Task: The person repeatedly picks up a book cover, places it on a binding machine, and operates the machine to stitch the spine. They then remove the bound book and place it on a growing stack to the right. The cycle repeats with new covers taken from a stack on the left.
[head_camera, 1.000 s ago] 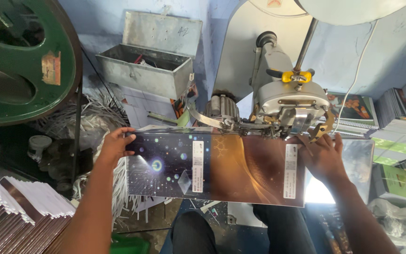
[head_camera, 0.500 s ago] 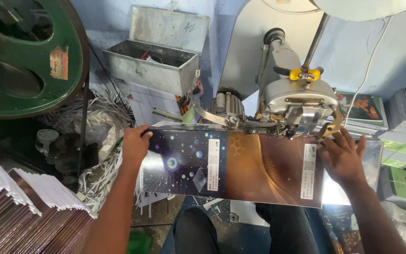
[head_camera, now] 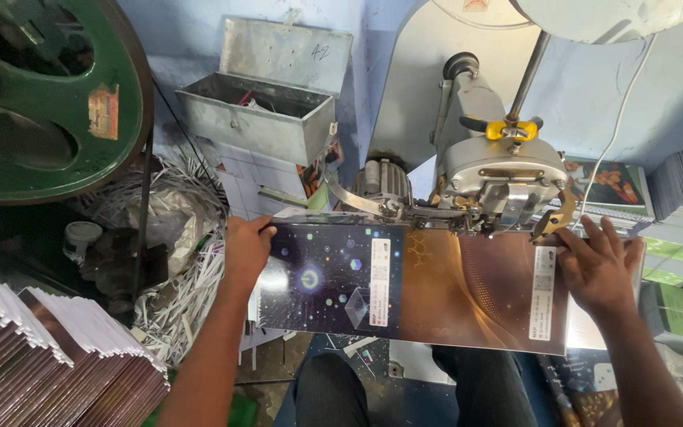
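Observation:
A glossy booklet cover (head_camera: 428, 285), dark with star patterns on the left half and brown-gold on the right, lies opened flat under the grey stitching machine head (head_camera: 499, 178). My left hand (head_camera: 245, 251) grips its left edge. My right hand (head_camera: 594, 265) presses flat on its right end, fingers spread, close beside the machine's head. The booklet's top edge sits under the machine's nose.
A big green flywheel (head_camera: 41, 95) stands at upper left. A grey metal box (head_camera: 258, 122) with open lid is behind. Paper trimmings (head_camera: 187, 269) pile at left. Booklet stacks sit at lower left (head_camera: 57, 356) and at far right (head_camera: 681, 229).
The view has shifted so the booklet and machine sit further right and lower in frame. Both hands keep their hold on the booklet's ends under the machine head.

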